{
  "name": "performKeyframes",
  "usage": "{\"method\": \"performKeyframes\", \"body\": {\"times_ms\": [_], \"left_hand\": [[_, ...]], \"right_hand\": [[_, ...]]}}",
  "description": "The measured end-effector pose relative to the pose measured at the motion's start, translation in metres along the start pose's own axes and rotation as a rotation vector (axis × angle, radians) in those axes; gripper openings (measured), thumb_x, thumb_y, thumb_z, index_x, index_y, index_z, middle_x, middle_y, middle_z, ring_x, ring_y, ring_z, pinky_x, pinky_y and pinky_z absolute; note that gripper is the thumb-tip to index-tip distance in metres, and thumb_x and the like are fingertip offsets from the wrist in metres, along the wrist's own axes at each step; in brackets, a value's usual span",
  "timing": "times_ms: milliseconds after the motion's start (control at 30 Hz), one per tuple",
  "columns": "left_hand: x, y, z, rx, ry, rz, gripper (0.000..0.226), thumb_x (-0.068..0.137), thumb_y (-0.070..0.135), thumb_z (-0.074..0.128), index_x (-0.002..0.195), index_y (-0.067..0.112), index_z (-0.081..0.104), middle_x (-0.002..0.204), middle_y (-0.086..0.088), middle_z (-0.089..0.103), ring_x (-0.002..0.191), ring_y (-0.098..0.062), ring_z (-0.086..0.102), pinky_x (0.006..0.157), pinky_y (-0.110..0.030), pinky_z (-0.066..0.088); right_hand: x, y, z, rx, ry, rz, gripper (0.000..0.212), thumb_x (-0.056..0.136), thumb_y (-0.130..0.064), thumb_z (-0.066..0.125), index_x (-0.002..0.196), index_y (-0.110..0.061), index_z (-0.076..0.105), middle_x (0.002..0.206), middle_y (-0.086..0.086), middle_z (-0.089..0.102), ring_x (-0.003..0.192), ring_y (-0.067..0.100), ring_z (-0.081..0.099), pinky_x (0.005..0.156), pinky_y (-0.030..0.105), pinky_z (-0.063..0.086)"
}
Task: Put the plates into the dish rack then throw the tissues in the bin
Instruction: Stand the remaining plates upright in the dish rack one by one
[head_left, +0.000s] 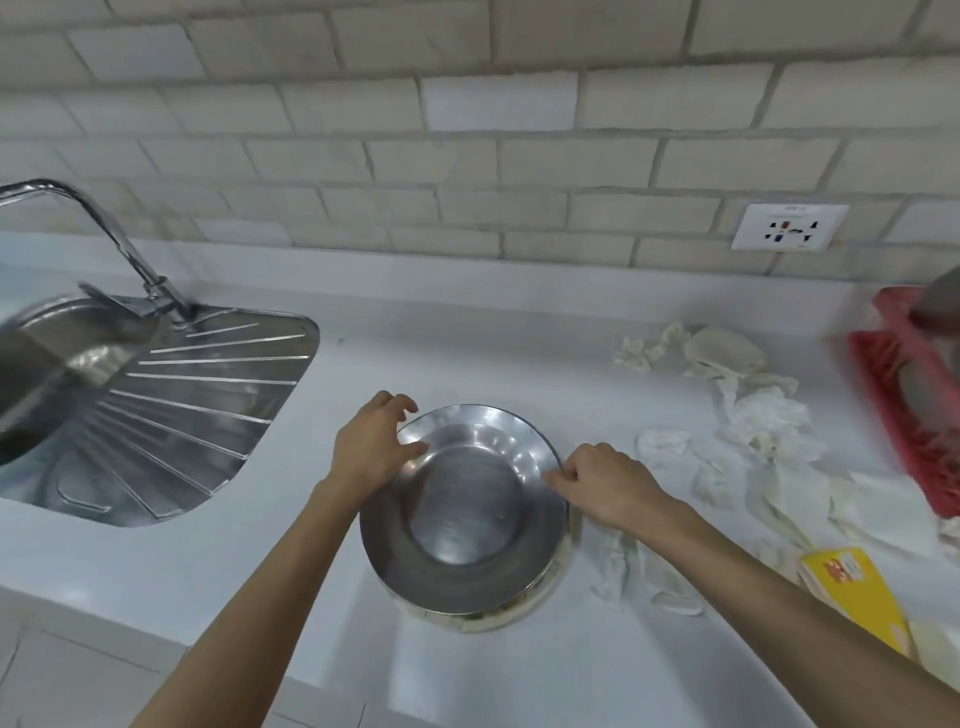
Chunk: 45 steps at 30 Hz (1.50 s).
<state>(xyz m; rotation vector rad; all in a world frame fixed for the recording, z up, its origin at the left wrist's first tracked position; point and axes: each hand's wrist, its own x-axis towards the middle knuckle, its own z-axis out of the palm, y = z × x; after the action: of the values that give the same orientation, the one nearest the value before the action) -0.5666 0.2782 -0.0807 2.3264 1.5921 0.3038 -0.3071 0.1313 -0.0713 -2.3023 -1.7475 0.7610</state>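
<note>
Both hands are at the steel plate (462, 499), which lies at the middle of the table (467, 353) on top of a lower plate (467, 625) whose pale rim shows at the near edge. My left hand (371, 449) has its thumb on the upper-left rim with the fingers curled over the far edge; whether those fingers touch the metal I cannot tell. My right hand (605, 483) pinches the right rim in a narrow grip.

Finding: the step in hand is lifting this top plate for the red dish rack (893, 395), which is at the far right, well apart and blurred. Crumpled tissues (758, 415) lie scattered between plate and rack.

Recommendation: work the fingertips under the rim before raising, so only the top plate comes away. Polished steel is likely slick, so I should keep both grips until it is clear. I should carry it above the tissues and set it on edge in the rack.
</note>
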Motion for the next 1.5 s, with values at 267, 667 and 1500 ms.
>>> {"method": "performKeyframes", "body": {"times_ms": [267, 667, 1500], "left_hand": [[0.018, -0.009, -0.005, -0.038, -0.067, 0.026, 0.031, 0.071, 0.039, 0.085, 0.092, 0.029, 0.064, 0.09, 0.014, 0.061, 0.078, -0.011, 0.056, 0.061, -0.027, 0.039], [0.025, 0.012, -0.03, -0.467, -0.001, 0.006, 0.027, 0.074, 0.027, 0.086, 0.084, 0.032, 0.062, 0.072, 0.013, 0.072, 0.059, -0.003, 0.065, 0.049, -0.01, 0.045], [-0.034, 0.226, 0.038, -1.055, -0.023, 0.035, 0.041, 0.089, 0.008, 0.072, 0.128, 0.019, 0.065, 0.11, -0.011, 0.074, 0.107, -0.032, 0.068, 0.099, -0.052, 0.052]], "right_hand": [[0.0, -0.001, 0.003, -0.003, -0.016, 0.01, 0.05, 0.09, -0.05, 0.05, 0.056, -0.018, 0.031, 0.058, -0.001, 0.038, 0.057, 0.024, 0.04, 0.055, 0.031, 0.033], [-0.006, 0.01, -0.002, 0.191, 0.063, 0.051, 0.049, 0.09, -0.049, 0.055, 0.057, -0.017, 0.039, 0.057, 0.001, 0.044, 0.054, 0.019, 0.041, 0.053, 0.03, 0.03], [-0.133, 0.152, -0.084, 1.032, 0.486, 0.051, 0.033, 0.092, -0.009, 0.063, 0.124, -0.012, 0.058, 0.114, 0.002, 0.069, 0.102, 0.015, 0.068, 0.08, 0.032, 0.057]]}}
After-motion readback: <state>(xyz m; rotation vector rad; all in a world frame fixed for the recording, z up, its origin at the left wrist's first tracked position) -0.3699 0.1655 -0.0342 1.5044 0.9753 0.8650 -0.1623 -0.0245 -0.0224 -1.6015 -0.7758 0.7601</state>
